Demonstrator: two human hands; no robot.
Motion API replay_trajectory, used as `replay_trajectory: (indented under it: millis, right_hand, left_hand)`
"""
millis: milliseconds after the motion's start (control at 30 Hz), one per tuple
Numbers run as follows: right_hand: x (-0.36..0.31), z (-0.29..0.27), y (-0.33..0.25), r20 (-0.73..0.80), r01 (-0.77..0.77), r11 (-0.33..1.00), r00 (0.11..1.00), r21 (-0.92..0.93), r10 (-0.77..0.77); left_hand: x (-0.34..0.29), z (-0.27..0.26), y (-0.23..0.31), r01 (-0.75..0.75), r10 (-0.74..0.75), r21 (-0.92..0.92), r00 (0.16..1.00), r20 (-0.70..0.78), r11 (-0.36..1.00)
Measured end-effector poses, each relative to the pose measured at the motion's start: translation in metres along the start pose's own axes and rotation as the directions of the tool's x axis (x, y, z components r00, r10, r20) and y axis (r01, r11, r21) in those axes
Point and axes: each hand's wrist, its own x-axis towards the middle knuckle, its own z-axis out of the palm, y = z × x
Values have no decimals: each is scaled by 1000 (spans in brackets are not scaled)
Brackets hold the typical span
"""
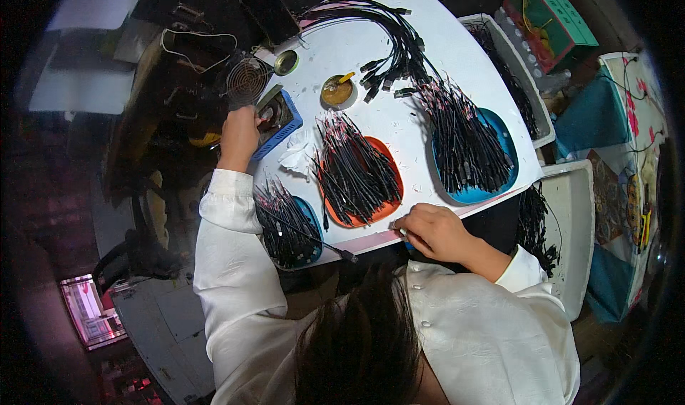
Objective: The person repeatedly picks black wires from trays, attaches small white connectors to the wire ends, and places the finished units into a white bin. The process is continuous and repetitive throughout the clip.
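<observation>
My left hand reaches to the far left with its fingers closed, beside a blue slotted box; what it grips is hidden. By the near table edge is my right hand, its fingers curled together, and any small thing in them is too small to name. Between the hands, an orange tray carries a heap of short black cables with stripped reddish ends. More such cables fill a blue tray on the right and a smaller blue tray at the near left.
A round tin of amber paste holds a yellow-handled tool. Longer black cables with plugs lie at the back of the white table. A round metal grille stands beyond my left hand. White bins with cables flank the right side.
</observation>
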Motion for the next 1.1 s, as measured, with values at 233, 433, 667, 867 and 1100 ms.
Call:
replay_trajectory:
  millis: [233,433,667,867,1100]
  right_hand:
    - [-4,5,3,-31,20,1000,999,6,-20]
    - [-12,5,4,-23,-79,991,996,109,82]
    - [-8,-19,-40,-202,72,917,979,392,9]
    - [-3,-40,-116,-354,325,881,914,343,-199]
    - [-90,-101,-142,-442,102,994,894,47,-71]
  left_hand:
    - [1,9,-2,18,-19,100,1000,5,995]
    - [0,-9,2,4,-3,163,1000,-12,987]
    - [-112,-123,76,-13,-309,-936,942,-130,353]
    - [-186,-153,195,-266,1,-926,961,-277,-268]
    - [-208,-143,303,-76,179,-917,971,-157,-392]
